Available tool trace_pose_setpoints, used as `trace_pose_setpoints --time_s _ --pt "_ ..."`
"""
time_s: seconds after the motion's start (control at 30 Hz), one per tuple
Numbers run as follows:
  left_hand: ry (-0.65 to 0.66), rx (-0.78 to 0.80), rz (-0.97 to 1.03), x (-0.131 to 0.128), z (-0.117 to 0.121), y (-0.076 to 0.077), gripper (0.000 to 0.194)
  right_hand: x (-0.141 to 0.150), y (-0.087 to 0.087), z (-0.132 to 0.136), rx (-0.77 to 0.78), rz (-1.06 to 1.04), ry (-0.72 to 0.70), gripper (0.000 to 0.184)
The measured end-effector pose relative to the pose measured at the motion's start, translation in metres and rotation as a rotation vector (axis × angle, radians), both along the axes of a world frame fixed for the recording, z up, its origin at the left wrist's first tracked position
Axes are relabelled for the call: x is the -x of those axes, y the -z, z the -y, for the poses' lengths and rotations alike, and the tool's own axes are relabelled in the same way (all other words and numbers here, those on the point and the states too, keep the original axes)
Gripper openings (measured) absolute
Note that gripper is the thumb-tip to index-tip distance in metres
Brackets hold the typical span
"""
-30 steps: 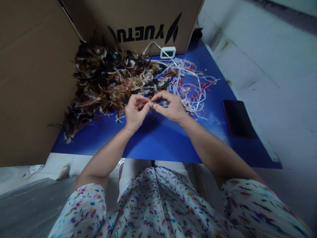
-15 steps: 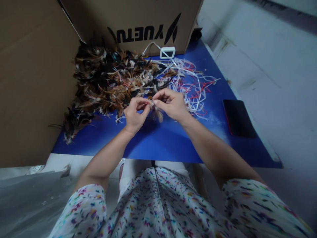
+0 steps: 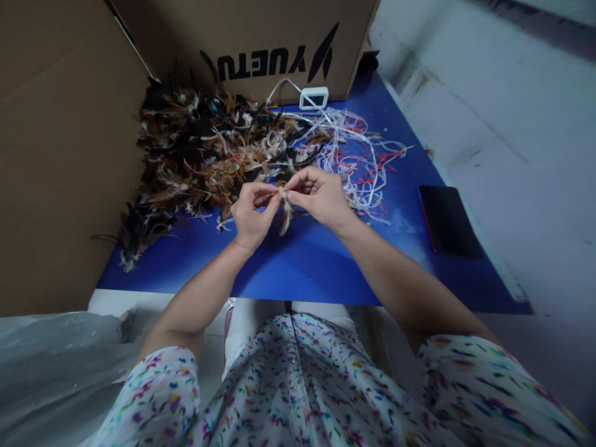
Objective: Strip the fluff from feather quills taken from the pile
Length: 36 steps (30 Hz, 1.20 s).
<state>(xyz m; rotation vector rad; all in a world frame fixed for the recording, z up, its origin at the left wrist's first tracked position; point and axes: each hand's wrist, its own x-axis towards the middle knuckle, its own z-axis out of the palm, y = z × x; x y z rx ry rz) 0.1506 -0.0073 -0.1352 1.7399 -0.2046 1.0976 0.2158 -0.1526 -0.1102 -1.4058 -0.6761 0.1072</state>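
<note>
A small bundle of pale brown feathers (image 3: 285, 217) hangs between my hands, above the blue table (image 3: 307, 267). The thumb and fingertips of my left hand (image 3: 254, 214) are pinched on its left side, where a bit of red shows. From the other side, my right hand (image 3: 321, 195) pinches the top of the same bundle. The fingertips hide most of the spot where they meet. Just beyond the hands lies a wide heap of brown and black feathers (image 3: 205, 158).
White and red strings (image 3: 361, 158) lie tangled right of the heap. Behind them is a small white-framed display (image 3: 313, 98). A dark phone-like slab (image 3: 449, 220) rests near the right edge. Cardboard boxes (image 3: 274, 31) stand at the back and left, with a wall (image 3: 521, 143) on the right.
The feather bundle has turned in my fingers, so its feathery end now hangs down between the hands. Both hands keep their pinch in nearly the same place.
</note>
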Motion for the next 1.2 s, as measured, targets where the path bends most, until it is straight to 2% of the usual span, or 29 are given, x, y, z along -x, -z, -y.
trace_pose_setpoints --time_s 0.27,0.43,0.6,0.73,0.97,1.2 --pt "0.034 0.056 -0.047 -0.0006 -0.0009 0.0023 0.019 0.0036 -0.0024 -0.0008 -0.023 0.137 0.054 0.022" --pt "0.059 0.120 -0.108 -0.0020 0.0000 0.0039 0.022 0.0041 -0.0009 -0.0014 -0.021 0.212 0.085 0.027" --pt "0.117 0.218 -0.175 -0.0034 0.0014 0.0023 0.033 0.0025 0.0008 -0.0018 -0.034 0.246 0.125 0.030" --pt "0.168 0.256 -0.142 -0.0028 0.0029 -0.0016 0.040 0.0028 0.0009 -0.0021 -0.045 0.227 0.130 0.028" --pt "0.096 0.220 -0.124 -0.0020 0.0045 -0.0042 0.040 0.0073 -0.0037 -0.0018 0.005 0.086 0.092 0.038" --pt "0.079 0.228 -0.184 -0.0008 0.0046 -0.0025 0.037 0.0066 -0.0027 -0.0016 0.005 0.114 0.108 0.037"
